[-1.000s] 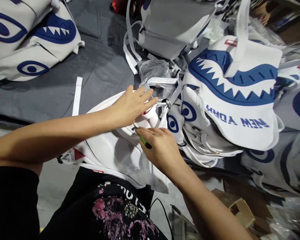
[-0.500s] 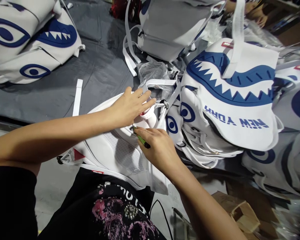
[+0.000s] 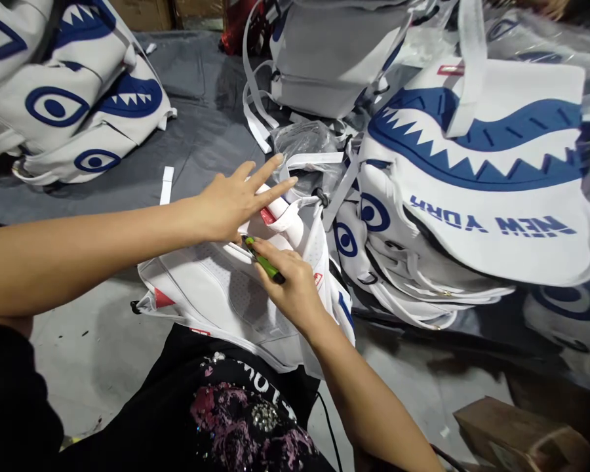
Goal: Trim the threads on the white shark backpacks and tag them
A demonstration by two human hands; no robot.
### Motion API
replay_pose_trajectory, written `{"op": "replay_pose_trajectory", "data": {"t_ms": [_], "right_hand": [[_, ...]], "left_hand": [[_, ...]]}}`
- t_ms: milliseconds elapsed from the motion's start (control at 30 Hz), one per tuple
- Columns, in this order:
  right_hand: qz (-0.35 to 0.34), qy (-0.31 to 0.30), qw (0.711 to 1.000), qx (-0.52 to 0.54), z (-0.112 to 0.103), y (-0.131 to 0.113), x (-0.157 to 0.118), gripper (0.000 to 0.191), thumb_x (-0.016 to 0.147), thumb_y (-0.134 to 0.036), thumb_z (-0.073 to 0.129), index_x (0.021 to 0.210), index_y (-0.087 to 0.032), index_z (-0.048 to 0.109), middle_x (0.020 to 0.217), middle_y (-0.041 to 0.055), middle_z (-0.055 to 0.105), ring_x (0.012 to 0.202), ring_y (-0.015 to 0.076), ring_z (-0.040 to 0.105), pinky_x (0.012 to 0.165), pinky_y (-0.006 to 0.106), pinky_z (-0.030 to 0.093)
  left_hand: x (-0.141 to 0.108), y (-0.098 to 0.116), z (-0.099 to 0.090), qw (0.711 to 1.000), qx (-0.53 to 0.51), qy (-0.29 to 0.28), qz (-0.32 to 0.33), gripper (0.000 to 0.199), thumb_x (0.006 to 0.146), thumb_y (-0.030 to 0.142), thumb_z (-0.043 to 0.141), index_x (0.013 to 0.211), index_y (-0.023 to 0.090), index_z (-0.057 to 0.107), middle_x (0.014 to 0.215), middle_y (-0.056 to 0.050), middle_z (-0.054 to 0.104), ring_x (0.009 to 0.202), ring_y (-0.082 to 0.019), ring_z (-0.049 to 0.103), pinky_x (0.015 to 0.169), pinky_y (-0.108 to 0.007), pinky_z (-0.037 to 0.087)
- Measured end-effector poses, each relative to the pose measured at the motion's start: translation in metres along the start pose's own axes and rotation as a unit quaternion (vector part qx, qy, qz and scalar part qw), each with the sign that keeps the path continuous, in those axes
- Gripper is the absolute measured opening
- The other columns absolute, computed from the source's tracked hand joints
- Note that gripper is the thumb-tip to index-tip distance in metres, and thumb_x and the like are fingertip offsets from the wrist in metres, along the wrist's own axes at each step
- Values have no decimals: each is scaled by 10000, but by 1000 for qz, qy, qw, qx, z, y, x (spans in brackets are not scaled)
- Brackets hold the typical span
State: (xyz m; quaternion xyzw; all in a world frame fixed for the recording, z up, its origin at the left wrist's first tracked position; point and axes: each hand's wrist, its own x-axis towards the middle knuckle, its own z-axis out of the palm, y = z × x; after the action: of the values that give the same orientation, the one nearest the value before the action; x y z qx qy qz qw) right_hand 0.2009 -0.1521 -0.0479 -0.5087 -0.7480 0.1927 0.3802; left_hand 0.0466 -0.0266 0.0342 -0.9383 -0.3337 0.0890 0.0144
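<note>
A white backpack (image 3: 187, 282) with a perforated panel and small red tags lies across the table edge and my lap. My left hand (image 3: 231, 203) rests on its upper part with several fingers stretched out and spread; its thumb is partly hidden near a white strap. My right hand (image 3: 292, 278) is closed around a small green-and-black hand tool (image 3: 265, 261), whose exact kind I cannot make out. The tool's tip is at the white fabric just below my left hand. Beside my fingers, a rolled white strap (image 3: 288, 223) shows a red label.
White backpacks with blue teeth and eyes are stacked at the right (image 3: 472, 157) and left (image 3: 59, 105). A grey-backed backpack (image 3: 339, 59) and clear plastic wrap (image 3: 307, 141) lie on the dark table cover (image 3: 201, 124). A cardboard box (image 3: 516, 432) sits low at the right.
Both hands have shifted slightly left in view, and the tool with them. My left fingers are spread wider, and more of the green tool shows. The view has tilted somewhat.
</note>
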Motion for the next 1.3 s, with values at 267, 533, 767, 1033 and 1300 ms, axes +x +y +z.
{"op": "replay_pose_trajectory", "data": {"t_ms": [267, 533, 767, 1033, 1300], "right_hand": [[5, 50, 994, 93, 20, 6, 2, 381, 925, -182, 532, 1287, -208, 649, 1319, 82, 652, 1227, 211, 625, 1068, 428, 521], [29, 50, 991, 124, 18, 10, 3, 397, 912, -187, 545, 1294, -210, 647, 1322, 71, 650, 1253, 206, 605, 1116, 422, 482], [34, 36, 991, 123, 15, 11, 6, 430, 895, -151, 535, 1306, -227, 637, 1319, 49, 654, 1239, 207, 616, 1100, 417, 501], [44, 21, 990, 130, 7, -1, 6, 414, 894, -150, 535, 1281, -236, 654, 1302, 41, 666, 1228, 209, 624, 1085, 400, 517], [41, -1, 991, 129, 12, -7, 12, 378, 882, -129, 548, 1219, -230, 686, 1263, 55, 686, 1170, 225, 662, 998, 413, 571]], "left_hand": [[0, 10, 6, 998, 27, 5, -52, 1166, 728, 245, 752, 1565, 395, -46, 1652, -107, -156, 1355, -435, 331, 887, -491, 516], [9, -13, -2, 997, 20, -70, 25, 1154, 706, 151, 663, 1569, 348, -79, 1647, -153, -144, 1358, -382, 382, 960, -412, 479], [15, -9, -5, 995, -8, -79, -60, 1226, 687, 130, 692, 1552, 360, -144, 1610, -206, -236, 1276, -358, 512, 886, -373, 509], [13, -12, -14, 993, 1, -111, -47, 1133, 750, 135, 662, 1560, 369, -96, 1491, -173, 384, 945, -231, 672, 723, -271, 493], [5, -20, -9, 997, 3, -78, -13, 1123, 772, 186, 646, 1553, 352, -143, 1333, -121, 484, 899, -211, 657, 715, -261, 465]]}}
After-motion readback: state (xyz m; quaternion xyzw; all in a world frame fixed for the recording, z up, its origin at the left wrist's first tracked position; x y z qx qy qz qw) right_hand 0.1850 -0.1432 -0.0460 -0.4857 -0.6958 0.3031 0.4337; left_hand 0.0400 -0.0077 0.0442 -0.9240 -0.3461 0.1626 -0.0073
